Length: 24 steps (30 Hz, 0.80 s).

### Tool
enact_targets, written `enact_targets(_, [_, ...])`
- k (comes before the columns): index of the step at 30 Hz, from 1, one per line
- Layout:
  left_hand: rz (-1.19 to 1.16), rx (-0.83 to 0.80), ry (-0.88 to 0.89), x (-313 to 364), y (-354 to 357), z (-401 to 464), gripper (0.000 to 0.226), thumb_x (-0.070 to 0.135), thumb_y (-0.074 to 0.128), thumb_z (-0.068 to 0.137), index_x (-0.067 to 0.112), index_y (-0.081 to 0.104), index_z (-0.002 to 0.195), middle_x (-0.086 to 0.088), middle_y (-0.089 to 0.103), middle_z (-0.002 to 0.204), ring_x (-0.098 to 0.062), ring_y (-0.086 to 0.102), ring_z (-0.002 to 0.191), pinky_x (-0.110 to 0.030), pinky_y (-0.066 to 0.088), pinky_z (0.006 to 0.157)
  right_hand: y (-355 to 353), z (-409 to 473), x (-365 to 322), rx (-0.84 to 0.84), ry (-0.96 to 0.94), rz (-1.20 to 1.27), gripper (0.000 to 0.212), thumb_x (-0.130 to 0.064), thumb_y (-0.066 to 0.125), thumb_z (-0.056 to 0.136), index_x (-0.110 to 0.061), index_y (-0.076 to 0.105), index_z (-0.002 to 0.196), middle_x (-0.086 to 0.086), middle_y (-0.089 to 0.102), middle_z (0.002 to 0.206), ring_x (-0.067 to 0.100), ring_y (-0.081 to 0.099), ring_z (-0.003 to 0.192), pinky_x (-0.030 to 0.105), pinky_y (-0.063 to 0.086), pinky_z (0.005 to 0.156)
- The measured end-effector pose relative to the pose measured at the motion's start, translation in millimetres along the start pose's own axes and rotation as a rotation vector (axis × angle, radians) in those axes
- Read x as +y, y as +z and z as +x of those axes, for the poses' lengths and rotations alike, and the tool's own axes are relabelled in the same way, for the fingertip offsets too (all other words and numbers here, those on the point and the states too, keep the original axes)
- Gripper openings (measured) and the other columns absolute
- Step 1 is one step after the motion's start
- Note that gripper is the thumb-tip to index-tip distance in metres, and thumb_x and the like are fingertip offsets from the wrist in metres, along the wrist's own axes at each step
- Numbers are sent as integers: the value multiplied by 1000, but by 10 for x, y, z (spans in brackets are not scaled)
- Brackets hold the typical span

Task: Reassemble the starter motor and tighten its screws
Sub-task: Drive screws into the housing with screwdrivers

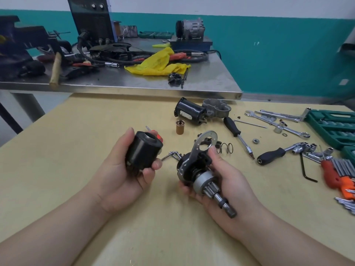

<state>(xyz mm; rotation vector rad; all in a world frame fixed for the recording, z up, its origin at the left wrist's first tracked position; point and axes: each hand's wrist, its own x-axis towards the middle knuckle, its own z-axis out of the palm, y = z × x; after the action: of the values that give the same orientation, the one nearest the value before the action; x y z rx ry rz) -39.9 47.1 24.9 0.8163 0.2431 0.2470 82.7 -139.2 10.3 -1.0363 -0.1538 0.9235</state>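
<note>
My left hand grips a black cylindrical solenoid housing, its open bore facing up and to the right. My right hand holds the pinion drive assembly: a grey mounting plate, a black body, a toothed gear and a steel shaft that points down to the right. The two parts are held apart above the tan table. Farther back lie the black motor body, a grey aluminium nose housing, a brass-coloured plunger standing upright and a coil spring.
Screwdrivers, ratchet wrenches, sockets, hex keys and a green socket case crowd the right side. A small L-shaped tool lies between my hands. Behind stands a steel bench with a yellow rag, a hammer and machines.
</note>
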Motion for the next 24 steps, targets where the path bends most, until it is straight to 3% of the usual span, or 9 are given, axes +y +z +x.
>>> enact_targets(4, [28,58,7,-25,-12,47,38,58,74,87,23,82,97,-10,74,100,-17,64,69,-20,55,53,42,-48,-10,-42,-10,-42,54,-59,75,75,-12,85,102,19,79,117,32,78,90,39,61,67])
enact_targets(6, [76,71,34,-33,-19,35,32,52,80,82,24,80,96,-11,74,103,-20,66,72,-23,56,58,65,-76,-24,-61,-5,-47,54,-59,76,75,-12,85,99,21,79,114,33,78,85,37,61,63])
enact_targets(9, [154,58,111,-45,-76,-8,51,41,97,66,26,75,110,-9,72,113,-25,71,84,-31,61,69,107,-131,-48,-101,16,-51,50,-58,75,79,-12,86,97,22,79,110,34,77,80,36,61,60])
enact_targets(11, [229,67,162,-50,-99,-20,60,30,93,69,25,72,125,-8,71,116,-26,72,92,-34,63,76,146,-179,-65,-147,38,-53,45,-55,78,85,-13,86,97,20,79,108,32,77,80,35,61,60])
enact_targets(13, [316,54,206,-54,-85,-14,74,24,91,67,19,69,138,-16,70,118,-31,69,97,-38,61,85,179,-223,-69,-198,61,-57,44,-54,76,85,-14,86,98,18,79,106,30,78,79,34,61,59])
enact_targets(15, [380,20,209,-81,-53,-26,91,28,102,61,12,66,142,-31,65,130,-41,63,108,-52,50,99,195,-258,-57,-247,86,-49,43,-51,68,89,-12,84,101,18,78,103,29,78,79,32,60,57])
enact_targets(19, [479,7,217,-152,6,-75,72,30,94,71,4,68,133,-48,53,132,-49,54,107,-59,35,91,224,-333,-39,-334,153,-40,41,-46,58,97,-15,84,103,15,78,100,26,77,79,29,59,55])
enact_targets(21, [492,9,218,-175,22,-93,79,47,98,70,7,68,131,-45,55,130,-47,57,104,-54,43,86,234,-358,-47,-358,184,-44,40,-46,57,97,-18,84,104,11,79,101,24,78,82,28,59,57])
enact_targets(24, [485,-34,193,-188,64,-113,86,66,93,67,13,67,130,-33,63,120,-35,63,95,-34,58,74,242,-372,-50,-367,235,-51,42,-47,60,97,-14,82,109,11,78,102,23,77,81,27,58,57])
